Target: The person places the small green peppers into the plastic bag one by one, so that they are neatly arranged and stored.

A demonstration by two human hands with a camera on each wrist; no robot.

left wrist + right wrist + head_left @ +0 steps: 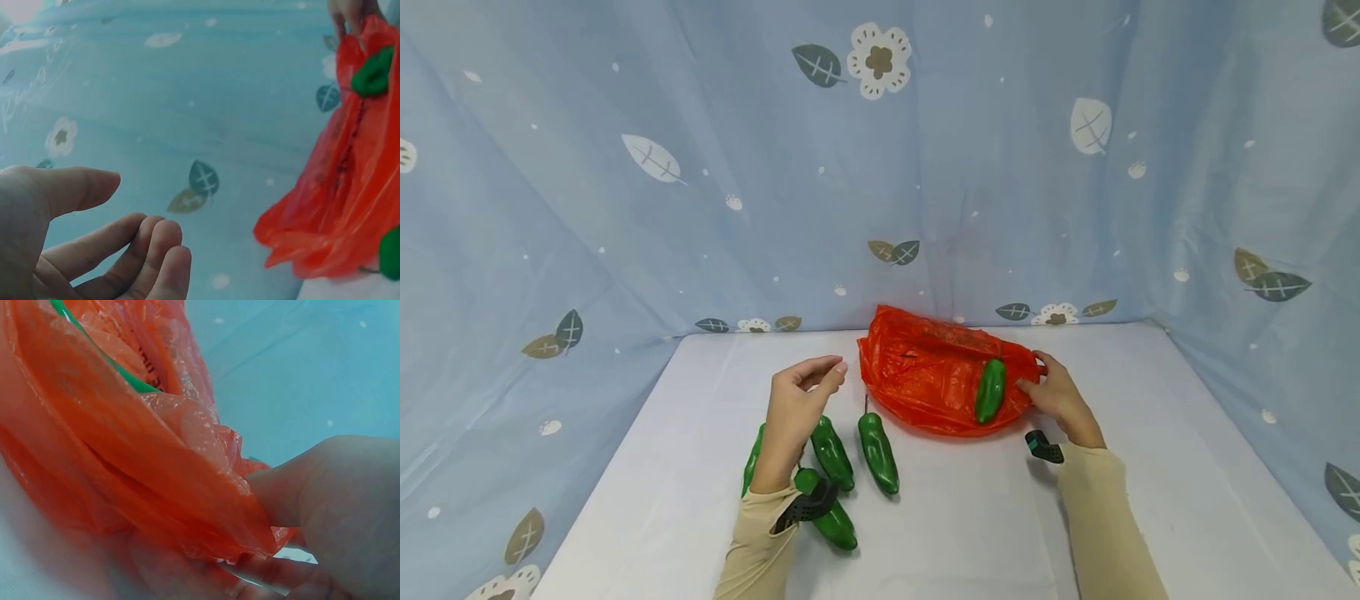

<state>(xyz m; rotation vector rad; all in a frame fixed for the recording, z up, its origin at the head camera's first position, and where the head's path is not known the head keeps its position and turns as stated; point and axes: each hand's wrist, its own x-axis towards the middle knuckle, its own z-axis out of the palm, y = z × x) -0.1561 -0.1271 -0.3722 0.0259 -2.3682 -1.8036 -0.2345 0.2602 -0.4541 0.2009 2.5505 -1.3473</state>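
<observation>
A red plastic bag [917,383] lies crumpled at the back of the white table. My right hand [1063,402] grips its right end; in the right wrist view the thumb is at the bag's edge and fingers show through the thin film below. One green pepper [990,392] is at the bag's right part, close to that hand. Left of the bag, my left hand [797,412] hovers with fingers loosely bent, nothing between them and the thumb [84,190]. Under and beside this hand lie several green peppers, among them one with a long stem [878,454].
A patterned blue curtain [760,208] hangs behind and on both sides of the white table [970,517]. Another pepper [838,523] lies by the left wrist, partly covered by the black wrist camera [808,504]. A further pepper [751,467] shows left of that forearm.
</observation>
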